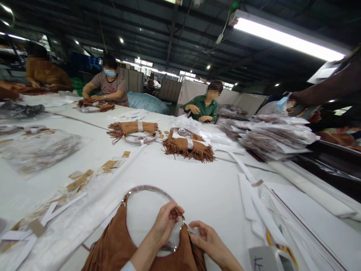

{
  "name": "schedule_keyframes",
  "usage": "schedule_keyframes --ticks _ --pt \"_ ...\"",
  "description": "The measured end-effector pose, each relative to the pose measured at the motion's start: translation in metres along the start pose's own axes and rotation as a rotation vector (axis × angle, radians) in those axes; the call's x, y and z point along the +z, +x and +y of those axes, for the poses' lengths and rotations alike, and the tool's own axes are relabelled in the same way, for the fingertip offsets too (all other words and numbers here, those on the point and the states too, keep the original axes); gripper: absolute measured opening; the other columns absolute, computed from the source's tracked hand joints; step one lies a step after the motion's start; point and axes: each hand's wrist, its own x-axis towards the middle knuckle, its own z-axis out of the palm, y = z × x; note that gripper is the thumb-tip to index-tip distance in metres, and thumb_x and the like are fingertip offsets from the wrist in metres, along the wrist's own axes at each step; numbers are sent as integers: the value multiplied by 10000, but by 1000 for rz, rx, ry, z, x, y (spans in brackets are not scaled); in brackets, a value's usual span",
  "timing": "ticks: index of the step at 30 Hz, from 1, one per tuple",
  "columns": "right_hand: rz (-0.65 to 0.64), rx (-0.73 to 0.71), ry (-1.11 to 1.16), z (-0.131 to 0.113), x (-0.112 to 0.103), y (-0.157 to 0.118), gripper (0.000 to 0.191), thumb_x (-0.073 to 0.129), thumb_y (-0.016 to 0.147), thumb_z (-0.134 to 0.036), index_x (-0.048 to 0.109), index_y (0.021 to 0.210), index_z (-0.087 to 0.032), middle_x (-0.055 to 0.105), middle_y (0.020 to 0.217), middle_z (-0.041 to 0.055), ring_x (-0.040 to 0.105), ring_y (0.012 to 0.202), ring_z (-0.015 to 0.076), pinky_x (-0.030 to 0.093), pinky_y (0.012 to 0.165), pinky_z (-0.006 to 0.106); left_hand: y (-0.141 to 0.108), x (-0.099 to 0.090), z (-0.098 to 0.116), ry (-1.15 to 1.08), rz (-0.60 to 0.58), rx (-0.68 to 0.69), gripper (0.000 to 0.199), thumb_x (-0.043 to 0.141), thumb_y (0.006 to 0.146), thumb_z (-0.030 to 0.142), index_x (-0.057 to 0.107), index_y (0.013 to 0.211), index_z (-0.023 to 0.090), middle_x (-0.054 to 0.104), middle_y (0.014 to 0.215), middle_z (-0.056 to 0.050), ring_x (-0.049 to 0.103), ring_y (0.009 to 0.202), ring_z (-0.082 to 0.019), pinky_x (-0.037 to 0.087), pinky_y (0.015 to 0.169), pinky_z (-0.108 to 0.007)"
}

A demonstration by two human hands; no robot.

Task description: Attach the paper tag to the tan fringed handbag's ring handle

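Observation:
A brown suede handbag (113, 235) lies at the table's near edge, its round handle (149, 188) wrapped in clear film and joined by metal rings. My left hand (166, 222) is closed, its fingertips pinching the right end of the handle by the metal clasp (183, 222). Just right of the clasp, my right hand (207, 241) has thumb and forefinger around a small whitish, translucent piece (196, 231) beside the bag's strap end. Exactly what that piece is cannot be made out.
Two folded fringed bags (138, 128) (187, 145) lie farther up the white table (203, 180). Tan tags (80, 180) and strips spread left. Wrapped packages (276, 135) are stacked right, above a grey device (270, 259). Co-workers (204, 103) stand across the table.

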Motion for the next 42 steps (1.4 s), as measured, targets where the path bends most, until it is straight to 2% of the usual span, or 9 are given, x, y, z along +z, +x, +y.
schedule_keyframes --ticks 5,10,16,21,25,29,33,36,42 --pt "102 155 207 9 3 -11 599 675 699 -635 633 1079 -174 669 806 27 551 640 140 395 561 240 2 -4 4 -42 23 -77 324 790 611 219 646 889 136 707 964 -110 512 541 -39 369 508 -162" --pt "320 196 468 -6 -4 -10 477 862 549 -426 687 904 -159 654 701 -3 542 582 95 413 537 198 3 -4 -5 246 -1 -46 558 802 628 373 650 1106 128 683 1051 -151 386 398 6 228 377 -162" --pt "321 119 730 -35 -1 -1 515 832 591 -472 696 958 -138 710 959 118 649 948 231 506 862 324 2 -3 -7 579 -105 146 607 774 599 246 642 1184 150 668 1132 -110 568 794 -148 448 705 -256" --pt "422 -39 134 -34 6 12 435 679 722 -559 699 889 -157 668 664 40 618 642 190 492 648 309 -1 1 2 750 -93 231 609 679 628 202 617 1233 173 671 1146 -62 543 858 -179 442 824 -311" --pt "409 -211 -417 -51 8 22 346 480 858 -458 716 806 -210 655 737 47 599 712 198 438 677 313 -9 10 10 864 -59 280 580 656 629 196 637 1208 172 699 1066 -42 551 878 -189 442 885 -323" --pt "300 -195 -713 -73 13 28 336 415 861 -309 692 689 -230 596 674 31 559 656 169 377 636 292 -13 13 14 945 -46 313 579 640 679 243 604 1248 145 712 904 -22 574 829 -183 463 858 -310" --pt "243 -149 -701 -69 16 33 288 442 803 -250 635 594 -206 570 641 20 541 633 161 365 624 283 -10 9 16 1012 -136 313 591 604 712 223 555 1295 138 686 775 13 577 714 -153 482 768 -277" --pt "225 -177 -470 -59 16 35 359 421 861 -393 655 673 -196 618 695 30 566 710 183 408 676 289 -12 13 19 1032 -197 354 522 552 761 203 555 1282 167 679 742 24 574 660 -137 472 707 -250" --pt "473 -186 -309 -57 28 44 491 519 767 -643 669 661 -188 590 672 27 510 642 176 396 624 297 -21 27 26 1006 -134 409 236 515 820 216 574 1048 201 671 695 24 588 610 -136 421 603 -223"
